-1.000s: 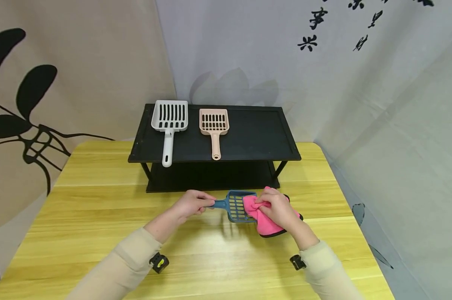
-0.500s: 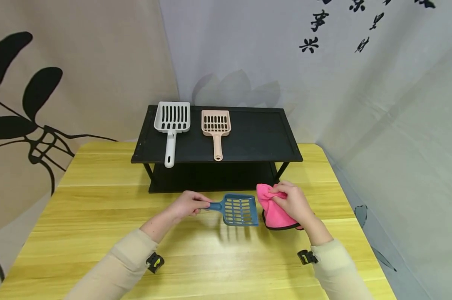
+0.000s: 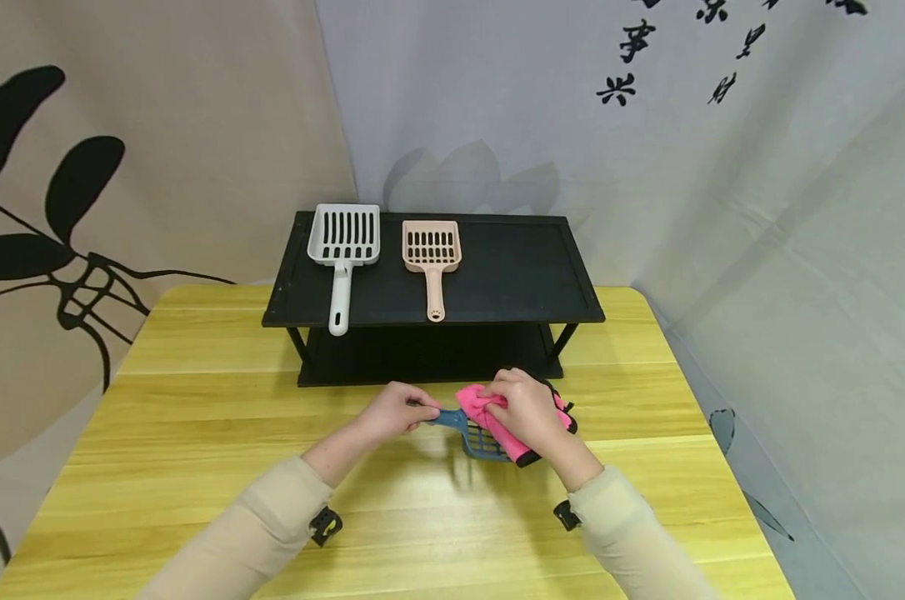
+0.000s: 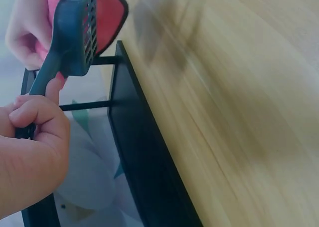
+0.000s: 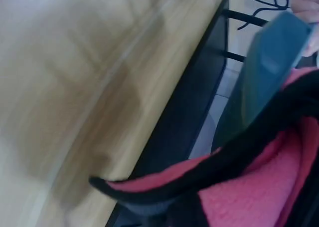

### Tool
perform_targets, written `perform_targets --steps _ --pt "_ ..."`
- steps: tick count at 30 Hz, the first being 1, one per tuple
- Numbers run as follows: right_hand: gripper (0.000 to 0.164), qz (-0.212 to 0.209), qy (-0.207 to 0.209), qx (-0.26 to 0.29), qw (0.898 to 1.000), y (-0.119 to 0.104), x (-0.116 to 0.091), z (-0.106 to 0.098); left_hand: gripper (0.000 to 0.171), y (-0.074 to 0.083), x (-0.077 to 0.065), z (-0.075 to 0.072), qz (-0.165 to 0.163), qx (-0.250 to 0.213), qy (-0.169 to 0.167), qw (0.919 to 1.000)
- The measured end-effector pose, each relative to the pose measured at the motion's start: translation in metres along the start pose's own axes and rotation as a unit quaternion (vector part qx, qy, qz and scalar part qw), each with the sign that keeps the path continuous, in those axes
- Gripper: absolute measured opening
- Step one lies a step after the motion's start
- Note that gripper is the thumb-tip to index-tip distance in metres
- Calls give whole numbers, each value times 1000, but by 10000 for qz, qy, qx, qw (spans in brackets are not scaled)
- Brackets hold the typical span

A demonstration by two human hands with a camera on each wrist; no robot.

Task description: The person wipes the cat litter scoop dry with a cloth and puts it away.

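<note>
A blue slotted litter scoop [image 3: 485, 446] hangs above the wooden table, its handle pinched by my left hand [image 3: 402, 410]. In the left wrist view the fingers of that hand curl round the handle of the scoop [image 4: 75, 35]. My right hand [image 3: 526, 410] grips a bunched pink cloth [image 3: 497, 423] with black edging. The cloth lies over the scoop's slotted pan and hides much of it. Close up in the right wrist view, the cloth [image 5: 254, 197] lies against the scoop [image 5: 271, 62]; the right hand itself is out of that view.
Behind my hands stands a black two-tier rack [image 3: 512, 267] on the wooden table [image 3: 220, 433]. A white litter scoop [image 3: 342, 258] and a pale pink litter scoop [image 3: 432, 258] lie on its top. A printed curtain [image 3: 467, 83] hangs behind.
The cloth moved right, off the scoop, by half a second ago. Since then my right hand has brought it back left over the pan. The left hand keeps its hold and shifted slightly right.
</note>
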State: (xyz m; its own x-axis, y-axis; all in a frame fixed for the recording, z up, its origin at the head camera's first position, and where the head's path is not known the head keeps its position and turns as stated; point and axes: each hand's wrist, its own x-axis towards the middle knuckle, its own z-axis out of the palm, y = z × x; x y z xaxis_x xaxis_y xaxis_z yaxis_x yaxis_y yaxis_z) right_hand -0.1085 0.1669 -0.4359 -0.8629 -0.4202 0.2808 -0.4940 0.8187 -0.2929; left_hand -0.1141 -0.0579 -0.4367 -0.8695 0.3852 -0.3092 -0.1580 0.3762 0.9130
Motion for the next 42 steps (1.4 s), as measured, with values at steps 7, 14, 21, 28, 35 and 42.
perform_targets --steps 7,14,21,28,35,42 --pt "13 -220 206 -736 9968 6 -4 6 15 4 -3 0 -131 -226 264 9993" --pt "12 -231 96 -1164 9929 19 -14 4 15 1 -5 -3 -194 -182 257 9993" --pt "14 276 149 -719 9969 38 -25 -5 17 -7 -6 -15 -338 -247 244 9988" --pt "11 1040 204 -39 9944 53 -34 -17 25 -20 -7 -32 -791 -765 167 9938" --pt "14 1738 925 1287 9719 44 -33 -28 34 -26 -7 -36 -1055 -1259 120 9863" --pt "18 1899 1491 2197 9452 22 -24 -24 32 -26 -4 -28 -1033 -1418 352 9839"
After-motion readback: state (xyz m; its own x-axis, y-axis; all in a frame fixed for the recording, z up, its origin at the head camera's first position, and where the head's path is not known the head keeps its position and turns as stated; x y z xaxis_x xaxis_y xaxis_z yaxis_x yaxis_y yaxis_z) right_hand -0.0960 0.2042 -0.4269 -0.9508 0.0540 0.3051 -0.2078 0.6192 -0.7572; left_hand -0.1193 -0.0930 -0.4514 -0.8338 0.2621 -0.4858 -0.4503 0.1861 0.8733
